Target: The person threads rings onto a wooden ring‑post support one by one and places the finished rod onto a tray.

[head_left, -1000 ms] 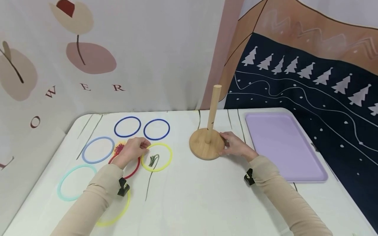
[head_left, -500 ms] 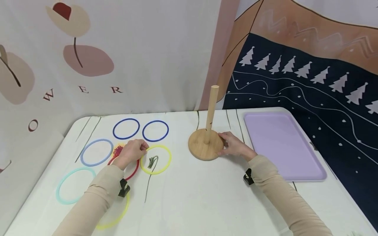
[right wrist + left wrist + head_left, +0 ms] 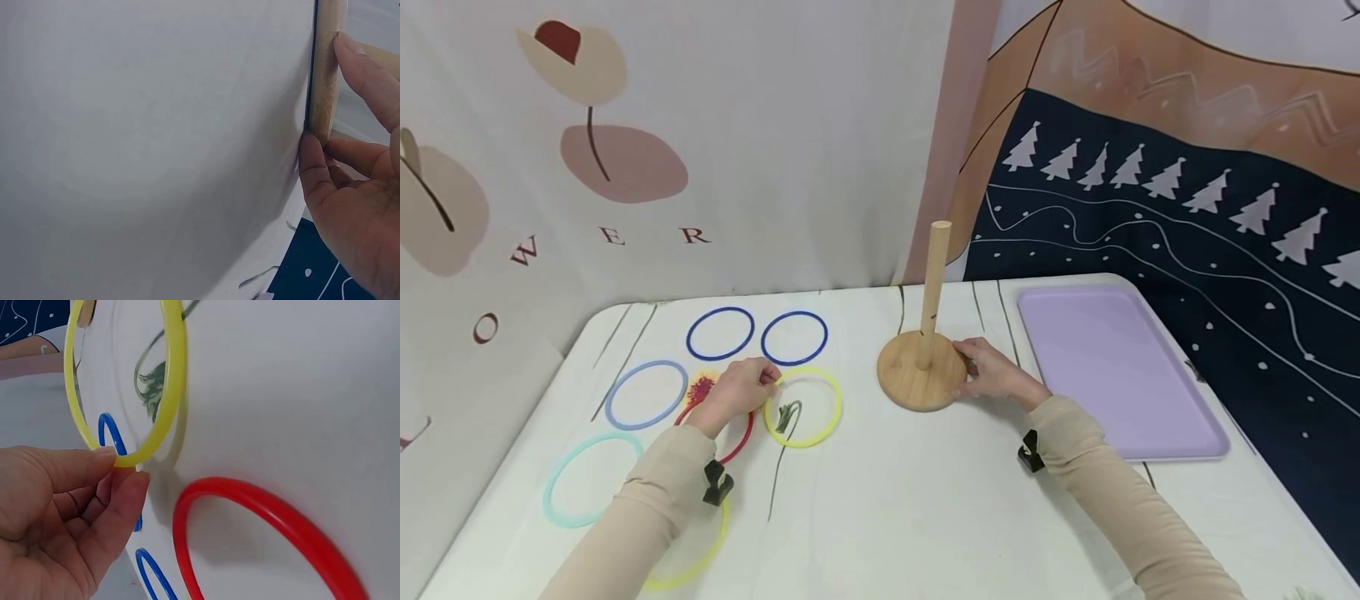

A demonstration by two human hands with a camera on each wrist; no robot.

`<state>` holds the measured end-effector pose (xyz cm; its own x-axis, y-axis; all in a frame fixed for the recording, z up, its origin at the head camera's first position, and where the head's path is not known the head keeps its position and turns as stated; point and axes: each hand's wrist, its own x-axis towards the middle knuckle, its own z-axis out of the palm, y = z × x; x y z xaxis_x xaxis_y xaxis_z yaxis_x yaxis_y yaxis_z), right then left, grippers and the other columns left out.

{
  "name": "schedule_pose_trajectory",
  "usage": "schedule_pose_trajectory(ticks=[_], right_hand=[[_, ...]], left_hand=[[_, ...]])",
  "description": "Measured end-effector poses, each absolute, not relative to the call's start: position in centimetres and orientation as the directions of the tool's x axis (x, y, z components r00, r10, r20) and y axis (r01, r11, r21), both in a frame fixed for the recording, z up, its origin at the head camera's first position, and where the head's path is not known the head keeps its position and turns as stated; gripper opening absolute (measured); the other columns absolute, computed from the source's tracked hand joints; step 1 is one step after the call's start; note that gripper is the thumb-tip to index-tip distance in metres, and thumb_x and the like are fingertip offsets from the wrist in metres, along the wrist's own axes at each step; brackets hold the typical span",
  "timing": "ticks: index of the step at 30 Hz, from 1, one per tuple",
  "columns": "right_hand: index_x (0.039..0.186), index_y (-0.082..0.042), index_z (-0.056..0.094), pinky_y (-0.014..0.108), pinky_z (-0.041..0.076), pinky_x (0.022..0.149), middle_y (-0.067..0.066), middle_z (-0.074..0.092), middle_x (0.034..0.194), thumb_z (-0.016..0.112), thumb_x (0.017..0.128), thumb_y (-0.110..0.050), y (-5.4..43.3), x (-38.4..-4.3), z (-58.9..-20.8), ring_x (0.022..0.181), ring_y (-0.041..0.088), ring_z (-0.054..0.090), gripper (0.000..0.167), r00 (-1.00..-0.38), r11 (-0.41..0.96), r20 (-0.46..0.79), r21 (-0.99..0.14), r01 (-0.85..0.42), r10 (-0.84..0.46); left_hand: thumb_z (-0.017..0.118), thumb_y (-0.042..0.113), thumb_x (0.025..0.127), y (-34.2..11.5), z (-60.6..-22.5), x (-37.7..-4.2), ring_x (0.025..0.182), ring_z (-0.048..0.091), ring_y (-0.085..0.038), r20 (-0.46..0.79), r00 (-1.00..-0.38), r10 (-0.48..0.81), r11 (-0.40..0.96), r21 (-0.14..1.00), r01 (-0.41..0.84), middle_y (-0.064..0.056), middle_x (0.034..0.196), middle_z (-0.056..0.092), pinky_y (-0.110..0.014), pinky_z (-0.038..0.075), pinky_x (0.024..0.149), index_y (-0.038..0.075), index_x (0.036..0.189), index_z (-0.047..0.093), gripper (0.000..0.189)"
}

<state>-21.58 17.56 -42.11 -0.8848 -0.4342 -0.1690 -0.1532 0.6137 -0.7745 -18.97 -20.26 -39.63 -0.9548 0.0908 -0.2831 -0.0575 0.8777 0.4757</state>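
Observation:
My left hand [image 3: 739,390] pinches the near-left edge of a yellow ring [image 3: 841,406] between thumb and fingertips. In the left wrist view the yellow ring [image 3: 175,350] slants over the white table and casts a shadow. A red ring [image 3: 748,433] lies partly hidden beneath my left wrist. To the right, a wooden stand has a round base [image 3: 910,383] and an upright post [image 3: 933,287] without rings on it. My right hand [image 3: 997,372] grips the base's right edge; in the right wrist view thumb and fingers hold the wooden rim [image 3: 325,94].
Two dark blue rings [image 3: 794,364] lie at the back. A light blue ring [image 3: 609,400], a turquoise ring [image 3: 547,492] and a second yellow ring [image 3: 709,550] lie left, partly behind the sleeve. A purple tray [image 3: 1120,375] is at the right. Patterned cloth hangs behind the table.
The yellow ring under my left fingers has shifted slightly to the right, its edge now pinched. My right hand and the stand keep their place; the head view has tilted a little.

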Motion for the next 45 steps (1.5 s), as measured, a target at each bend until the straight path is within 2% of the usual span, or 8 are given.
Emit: schedule_pose_trajectory(ticks=[8,15,23,31,36,41,45], right_hand=[[0.141,0.014,0.024,0.042,0.040,0.105,0.030,0.028,0.138,0.076,0.074,0.000,17.5,-21.6,-42.2,0.127,0.041,0.038,0.086,-0.887,0.625,-0.176,-0.767,-0.148,-0.427],[0.141,0.015,0.023,0.043,0.041,0.104,0.030,0.028,0.137,0.077,0.075,-0.001,17.6,-21.6,-42.3,0.127,0.041,0.038,0.086,-0.887,0.620,-0.168,-0.769,-0.155,-0.430],[0.141,0.015,0.024,0.044,0.040,0.104,0.030,0.029,0.136,0.077,0.074,-0.002,17.6,-21.5,-42.1,0.126,0.041,0.039,0.087,-0.886,0.619,-0.168,-0.770,-0.156,-0.431],[0.141,0.015,0.023,0.045,0.039,0.105,0.030,0.028,0.137,0.076,0.075,-0.002,17.6,-21.3,-41.9,0.127,0.040,0.038,0.086,-0.883,0.621,-0.174,-0.768,-0.156,-0.437],[0.141,0.014,0.022,0.045,0.040,0.105,0.030,0.028,0.138,0.076,0.076,-0.002,17.6,-21.3,-42.0,0.127,0.039,0.038,0.086,-0.879,0.618,-0.173,-0.769,-0.161,-0.444],[0.142,0.014,0.022,0.045,0.040,0.105,0.030,0.027,0.138,0.076,0.076,-0.002,17.6,-21.5,-42.1,0.128,0.039,0.037,0.086,-0.878,0.612,-0.167,-0.773,-0.166,-0.449],[0.141,0.015,0.022,0.045,0.041,0.104,0.031,0.027,0.138,0.075,0.077,-0.002,17.6,-21.5,-42.2,0.128,0.040,0.037,0.085,-0.874,0.612,-0.159,-0.770,-0.181,-0.459]], left_hand=[[0.056,0.005,0.092,-20.2,-39.5,-18.8,0.076,0.054,-0.019,-0.280,-0.955,0.098,0.814,0.574,-0.085,-0.012,0.094,0.058,-0.023,0.048,0.060,-0.001,0.105,0.058,0.015],[0.055,0.006,0.093,-19.9,-39.2,-18.9,0.078,0.056,-0.018,-0.268,-0.960,0.085,0.732,0.670,-0.122,-0.013,0.095,0.058,-0.025,0.055,0.065,-0.003,0.110,0.057,0.020],[0.055,0.008,0.094,-19.6,-38.3,-18.9,0.084,0.058,-0.017,-0.256,-0.960,0.112,0.554,0.818,-0.153,-0.014,0.099,0.058,-0.024,0.056,0.072,-0.006,0.116,0.052,0.026],[0.055,0.014,0.095,-18.7,-36.6,-18.9,0.086,0.062,-0.012,-0.229,-0.964,0.134,0.382,0.910,-0.163,-0.012,0.104,0.057,-0.019,0.055,0.077,-0.007,0.120,0.048,0.033],[0.057,0.013,0.094,-17.8,-35.4,-19.1,0.079,0.062,-0.005,-0.240,-0.964,0.118,0.241,0.948,-0.206,-0.004,0.098,0.057,-0.018,0.055,0.076,-0.006,0.119,0.047,0.033],[0.058,0.014,0.094,-16.9,-34.3,-19.0,0.080,0.063,-0.006,-0.232,-0.965,0.122,0.150,0.965,-0.214,0.001,0.093,0.058,-0.020,0.055,0.078,0.000,0.116,0.049,0.029],[0.057,0.013,0.094,-16.3,-33.5,-18.9,0.080,0.063,-0.006,-0.196,-0.968,0.154,0.058,0.980,-0.190,0.002,0.090,0.059,-0.018,0.055,0.076,0.002,0.111,0.049,0.022]])
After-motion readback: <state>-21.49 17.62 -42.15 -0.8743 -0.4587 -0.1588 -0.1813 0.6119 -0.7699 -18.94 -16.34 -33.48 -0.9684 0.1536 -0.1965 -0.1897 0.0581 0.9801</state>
